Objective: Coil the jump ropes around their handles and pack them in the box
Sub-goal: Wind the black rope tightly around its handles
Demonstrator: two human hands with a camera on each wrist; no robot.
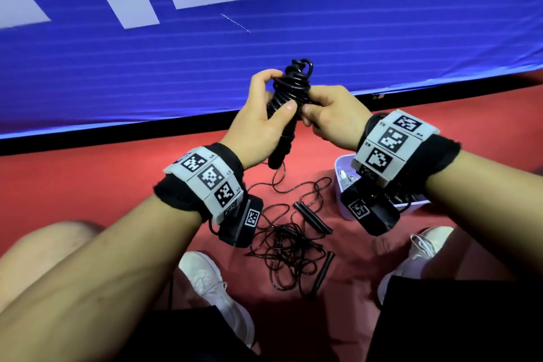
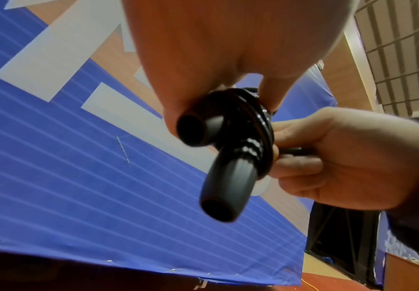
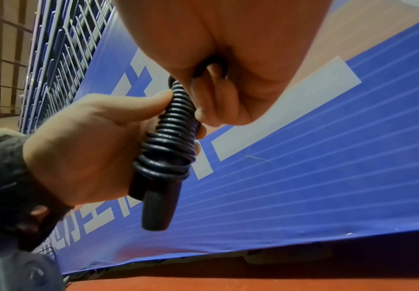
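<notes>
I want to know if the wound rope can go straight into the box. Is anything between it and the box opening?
Partly: the right wrist's own camera mount hangs over the box. The coiled rope, gripped by both hands, is otherwise clear.

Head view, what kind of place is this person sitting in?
Probably an indoor sports hall: a red sports floor, a large blue banner along its edge, and what look like folded blue spectator seats behind railings.

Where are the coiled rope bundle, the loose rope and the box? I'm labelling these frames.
coiled rope bundle (image 1: 289,97): head view, on its wound turns.
loose rope (image 1: 286,250): head view, on the tangle on the floor.
box (image 1: 340,167): head view, on its near-left wall.
</notes>
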